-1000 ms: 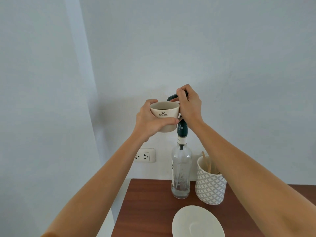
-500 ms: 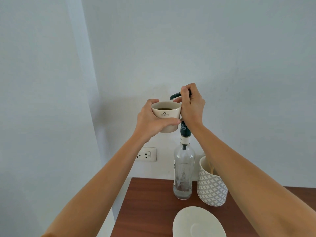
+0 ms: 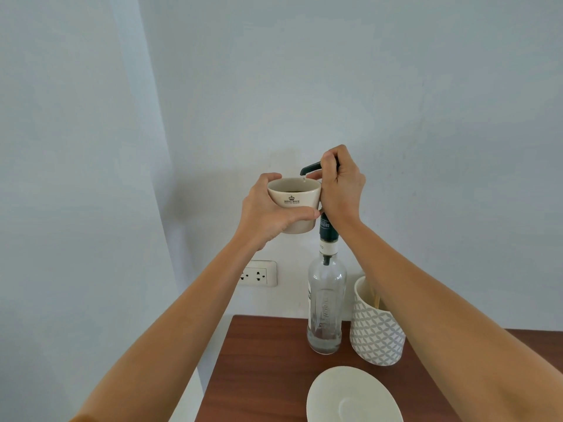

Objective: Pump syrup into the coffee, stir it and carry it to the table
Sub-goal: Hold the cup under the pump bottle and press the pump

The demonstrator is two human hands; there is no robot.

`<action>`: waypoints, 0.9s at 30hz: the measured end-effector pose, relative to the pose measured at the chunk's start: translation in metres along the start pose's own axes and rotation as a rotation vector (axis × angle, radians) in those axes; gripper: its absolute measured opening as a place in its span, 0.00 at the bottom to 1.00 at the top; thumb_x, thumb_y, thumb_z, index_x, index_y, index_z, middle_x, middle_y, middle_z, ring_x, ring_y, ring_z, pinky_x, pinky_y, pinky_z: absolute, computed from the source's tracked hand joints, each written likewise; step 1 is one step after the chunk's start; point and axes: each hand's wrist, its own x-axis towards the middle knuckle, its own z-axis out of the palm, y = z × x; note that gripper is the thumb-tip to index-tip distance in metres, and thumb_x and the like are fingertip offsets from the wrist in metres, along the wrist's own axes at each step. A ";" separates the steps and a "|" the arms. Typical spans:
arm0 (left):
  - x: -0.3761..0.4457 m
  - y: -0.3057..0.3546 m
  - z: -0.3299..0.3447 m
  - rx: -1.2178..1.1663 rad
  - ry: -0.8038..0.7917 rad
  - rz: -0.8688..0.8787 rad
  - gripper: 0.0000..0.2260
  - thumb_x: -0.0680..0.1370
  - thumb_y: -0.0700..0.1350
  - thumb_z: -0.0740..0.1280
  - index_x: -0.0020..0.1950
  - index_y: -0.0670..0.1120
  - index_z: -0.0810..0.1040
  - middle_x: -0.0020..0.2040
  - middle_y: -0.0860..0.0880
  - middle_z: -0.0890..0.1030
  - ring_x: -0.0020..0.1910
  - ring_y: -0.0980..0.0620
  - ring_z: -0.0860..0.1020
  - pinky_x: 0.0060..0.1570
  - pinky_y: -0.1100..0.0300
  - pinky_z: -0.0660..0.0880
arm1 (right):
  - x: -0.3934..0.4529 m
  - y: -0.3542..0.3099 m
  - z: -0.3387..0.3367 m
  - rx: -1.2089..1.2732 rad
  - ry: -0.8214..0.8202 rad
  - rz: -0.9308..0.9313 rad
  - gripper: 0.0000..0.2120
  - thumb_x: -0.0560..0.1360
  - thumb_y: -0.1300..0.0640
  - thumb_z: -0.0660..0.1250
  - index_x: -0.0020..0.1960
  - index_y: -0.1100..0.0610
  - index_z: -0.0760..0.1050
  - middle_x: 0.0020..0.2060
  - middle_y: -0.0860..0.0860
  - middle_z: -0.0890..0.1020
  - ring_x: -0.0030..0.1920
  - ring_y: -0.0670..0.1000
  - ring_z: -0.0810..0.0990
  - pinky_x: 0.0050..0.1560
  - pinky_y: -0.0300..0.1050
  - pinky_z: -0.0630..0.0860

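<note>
My left hand (image 3: 268, 214) grips a cream coffee cup (image 3: 295, 197) with a dark crown logo, held in the air with dark coffee inside. Just above the cup's rim is the dark green pump nozzle (image 3: 309, 169) of a clear glass syrup bottle (image 3: 326, 306) that stands on the wooden table (image 3: 268, 370). A pale drop hangs at the nozzle tip over the cup. My right hand (image 3: 341, 185) is closed around the pump head, and it hides the top of the pump.
A white and grey patterned holder (image 3: 376, 333) with wooden stir sticks stands right of the bottle. A white saucer (image 3: 353, 397) lies at the table's near edge. A wall socket (image 3: 257, 274) is on the white wall, left of the bottle.
The pump head and my right hand have sunk slightly, and a drop of syrup now shows at the nozzle. The cup stays under it in my left hand.
</note>
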 end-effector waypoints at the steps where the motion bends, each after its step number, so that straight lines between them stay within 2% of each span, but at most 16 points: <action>1: 0.000 0.000 0.000 0.000 0.000 0.001 0.45 0.57 0.49 0.86 0.71 0.51 0.71 0.62 0.51 0.79 0.60 0.50 0.79 0.49 0.60 0.77 | 0.000 0.000 0.000 -0.003 0.000 -0.003 0.09 0.80 0.58 0.55 0.43 0.59 0.68 0.27 0.38 0.83 0.36 0.51 0.85 0.55 0.63 0.75; 9: -0.001 0.000 -0.001 0.002 0.002 0.005 0.45 0.57 0.49 0.85 0.71 0.50 0.71 0.62 0.51 0.79 0.60 0.50 0.79 0.49 0.59 0.78 | 0.001 0.003 0.001 -0.002 0.014 0.014 0.09 0.78 0.58 0.55 0.40 0.55 0.68 0.26 0.40 0.82 0.36 0.53 0.85 0.54 0.62 0.76; 13: 0.000 -0.001 -0.001 0.007 0.003 -0.001 0.42 0.61 0.46 0.86 0.71 0.50 0.71 0.62 0.52 0.78 0.59 0.50 0.79 0.49 0.60 0.77 | 0.000 0.002 0.000 -0.005 0.027 0.013 0.09 0.78 0.61 0.56 0.41 0.59 0.69 0.25 0.41 0.82 0.34 0.50 0.85 0.47 0.55 0.78; 18: -0.002 0.001 0.000 -0.001 -0.004 -0.002 0.45 0.57 0.49 0.85 0.71 0.50 0.71 0.61 0.51 0.78 0.60 0.50 0.79 0.48 0.60 0.77 | -0.001 0.001 0.000 -0.008 0.026 0.017 0.08 0.78 0.62 0.56 0.41 0.61 0.70 0.25 0.40 0.82 0.33 0.49 0.85 0.45 0.51 0.77; 25: -0.002 0.001 0.000 -0.001 0.003 0.000 0.47 0.53 0.53 0.82 0.71 0.51 0.71 0.62 0.51 0.79 0.60 0.50 0.79 0.48 0.60 0.78 | -0.001 0.001 0.000 -0.026 0.021 0.006 0.08 0.77 0.61 0.56 0.41 0.61 0.70 0.25 0.39 0.82 0.33 0.48 0.84 0.49 0.54 0.77; 27: -0.003 0.002 0.000 -0.001 0.004 -0.002 0.47 0.53 0.54 0.82 0.71 0.51 0.71 0.62 0.51 0.79 0.60 0.51 0.79 0.49 0.60 0.78 | -0.001 0.000 -0.001 -0.026 0.019 0.005 0.08 0.77 0.62 0.55 0.41 0.61 0.70 0.24 0.37 0.81 0.33 0.49 0.84 0.47 0.50 0.76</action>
